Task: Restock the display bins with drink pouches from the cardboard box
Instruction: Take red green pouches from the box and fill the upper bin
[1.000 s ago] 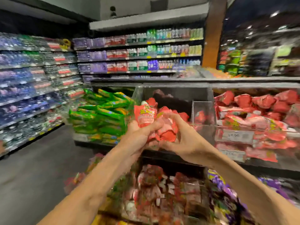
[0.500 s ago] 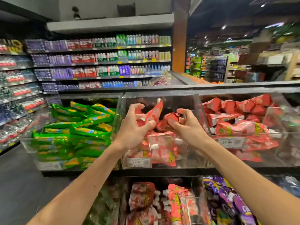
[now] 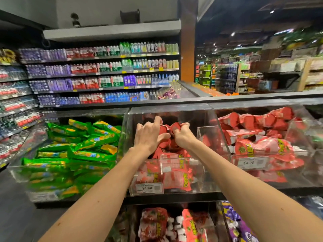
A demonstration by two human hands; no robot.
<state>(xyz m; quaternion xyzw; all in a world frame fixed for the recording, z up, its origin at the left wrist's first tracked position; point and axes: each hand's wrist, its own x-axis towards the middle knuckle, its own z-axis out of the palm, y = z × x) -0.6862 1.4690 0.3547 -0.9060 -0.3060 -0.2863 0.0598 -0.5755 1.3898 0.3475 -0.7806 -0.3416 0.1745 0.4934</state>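
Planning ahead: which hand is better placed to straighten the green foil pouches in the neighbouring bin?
Left, probably: the left hand sits nearer the green foil pouches; the right hand grips red drink pouches farther away.

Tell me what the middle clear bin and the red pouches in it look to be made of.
The bin looks like rigid clear plastic, probably acrylic, with a glossy finish; the contents show through its walls and its edges catch light. The red pouches look like thin flexible printed film, shiny, perhaps plastic or foil laminate; they crease and crumple where the right hand grips them.
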